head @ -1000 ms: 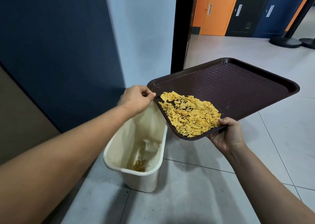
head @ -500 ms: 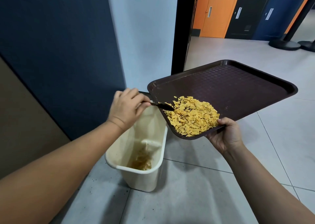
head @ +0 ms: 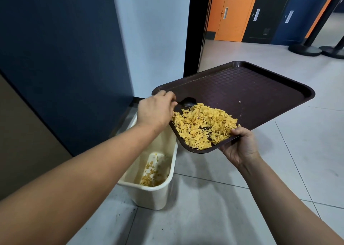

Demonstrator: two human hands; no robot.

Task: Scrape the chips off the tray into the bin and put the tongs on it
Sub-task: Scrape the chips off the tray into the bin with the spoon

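Our left hand (head: 155, 110) is curled round the handle of the tongs (head: 188, 102), whose dark spoon-shaped tip rests on the tray (head: 260, 88) at about 11 o'clock of the chips (head: 202, 125), touching the pile's upper edge. Our right hand (head: 240, 146) grips the tray's near rim at approx 5 o'clock of the pile, thumb on top, fingers underneath. The tray is tilted, its low corner hanging over the bin (head: 149, 187), w/ the chips heaped against that corner; one stray crumb lies apart toward the tray's middle. The bin stands on the tiled floor (head: 214, 216) at 7 o'clock of the tray, beside the dark blue wall (head: 65, 58), w/ a few chips already in its bottom. We judge the scraping is part done, most of the pile not yet off. To do it well: keep the low corner inside the bin's mouth, tip a bit steeper, start the tongs behind the pile at 12 o'clock and draw toward 7 o'clock in short strokes, so nothing jumps the rim onto the floor. Hold the right grip firm vs the push. Past the doorway at 1 o'clock are orange and dark doors (head: 232, 15) w/ small plates; the writing is too small to read. No brands visible.
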